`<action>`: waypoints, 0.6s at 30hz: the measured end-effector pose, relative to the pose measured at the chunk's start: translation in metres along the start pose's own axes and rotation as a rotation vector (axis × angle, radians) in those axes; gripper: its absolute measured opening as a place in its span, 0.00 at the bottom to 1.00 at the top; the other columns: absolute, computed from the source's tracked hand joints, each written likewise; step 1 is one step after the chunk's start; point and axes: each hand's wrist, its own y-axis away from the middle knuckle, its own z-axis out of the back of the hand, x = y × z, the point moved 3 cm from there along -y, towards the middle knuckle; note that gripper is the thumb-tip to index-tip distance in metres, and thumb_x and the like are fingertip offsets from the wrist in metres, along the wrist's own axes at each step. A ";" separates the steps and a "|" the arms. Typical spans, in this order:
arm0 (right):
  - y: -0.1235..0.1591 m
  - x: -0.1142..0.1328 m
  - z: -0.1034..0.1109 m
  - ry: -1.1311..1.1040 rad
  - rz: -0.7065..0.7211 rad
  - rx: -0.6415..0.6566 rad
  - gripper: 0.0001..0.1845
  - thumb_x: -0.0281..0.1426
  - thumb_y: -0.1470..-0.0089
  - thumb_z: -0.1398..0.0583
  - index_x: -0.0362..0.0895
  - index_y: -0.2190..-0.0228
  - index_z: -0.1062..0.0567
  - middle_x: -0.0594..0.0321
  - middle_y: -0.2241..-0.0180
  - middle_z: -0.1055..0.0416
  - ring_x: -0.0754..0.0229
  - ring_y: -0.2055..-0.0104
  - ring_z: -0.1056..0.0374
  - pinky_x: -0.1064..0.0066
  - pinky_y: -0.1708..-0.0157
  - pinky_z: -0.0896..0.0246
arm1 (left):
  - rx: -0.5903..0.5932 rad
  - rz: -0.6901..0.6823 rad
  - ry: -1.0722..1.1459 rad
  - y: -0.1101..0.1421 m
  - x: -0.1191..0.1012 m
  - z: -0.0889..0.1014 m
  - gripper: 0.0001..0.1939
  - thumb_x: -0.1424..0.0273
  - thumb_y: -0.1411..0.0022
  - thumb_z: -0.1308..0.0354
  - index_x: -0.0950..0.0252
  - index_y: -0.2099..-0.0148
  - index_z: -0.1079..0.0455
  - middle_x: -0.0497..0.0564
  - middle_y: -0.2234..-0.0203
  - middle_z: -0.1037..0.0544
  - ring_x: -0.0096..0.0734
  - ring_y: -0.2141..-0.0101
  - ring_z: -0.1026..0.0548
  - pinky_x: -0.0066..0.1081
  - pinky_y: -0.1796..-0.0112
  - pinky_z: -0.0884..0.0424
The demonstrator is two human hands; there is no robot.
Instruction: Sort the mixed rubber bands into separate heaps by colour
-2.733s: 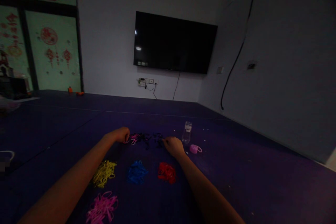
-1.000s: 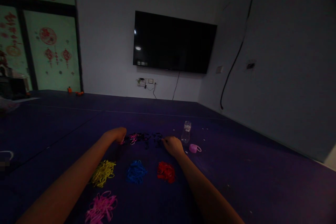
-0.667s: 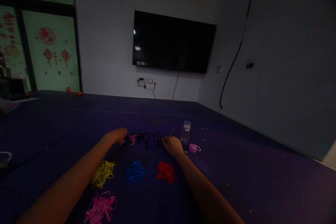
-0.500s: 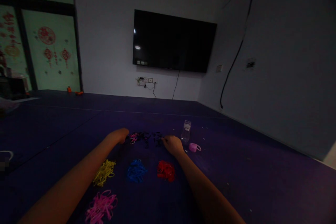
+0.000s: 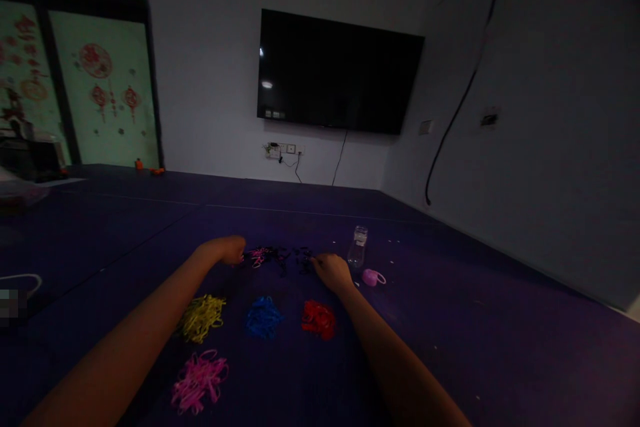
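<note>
My left hand (image 5: pixel 231 250) is closed at the left end of a mixed heap, and a bit of pink band shows at its fingertips. Pink rubber bands (image 5: pixel 258 255) lie among black rubber bands (image 5: pixel 280 259) in that heap. Just right of it, my right hand (image 5: pixel 333 271) has its fingers pinched together at a smaller cluster of black rubber bands (image 5: pixel 303 255); anything between those fingertips is hidden. Nearer to me are separate piles of yellow bands (image 5: pixel 203 317), blue bands (image 5: pixel 263 317), red bands (image 5: pixel 319 319) and pink bands (image 5: pixel 200 380).
A clear bottle (image 5: pixel 357 248) lies or stands beyond my right hand, with a pink looped cap (image 5: pixel 373 277) beside it. Small white scraps dot the purple surface (image 5: pixel 450 320). A white cable (image 5: pixel 25 278) is at the left edge, and a television (image 5: pixel 340 73) hangs on the wall.
The view has shifted slightly. My left hand has drawn a little away from the pink bands, with some pink now at its fingertips. My right hand stays by the black bands.
</note>
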 end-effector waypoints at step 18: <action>0.000 -0.002 -0.001 0.003 0.024 -0.005 0.21 0.40 0.40 0.54 0.47 0.64 0.24 0.58 0.63 0.25 0.56 0.60 0.30 0.73 0.66 0.43 | 0.172 -0.209 0.137 0.142 -0.060 -0.037 0.11 0.82 0.52 0.50 0.64 0.73 0.29 0.48 0.76 0.26 0.28 0.76 0.31 0.23 0.78 0.41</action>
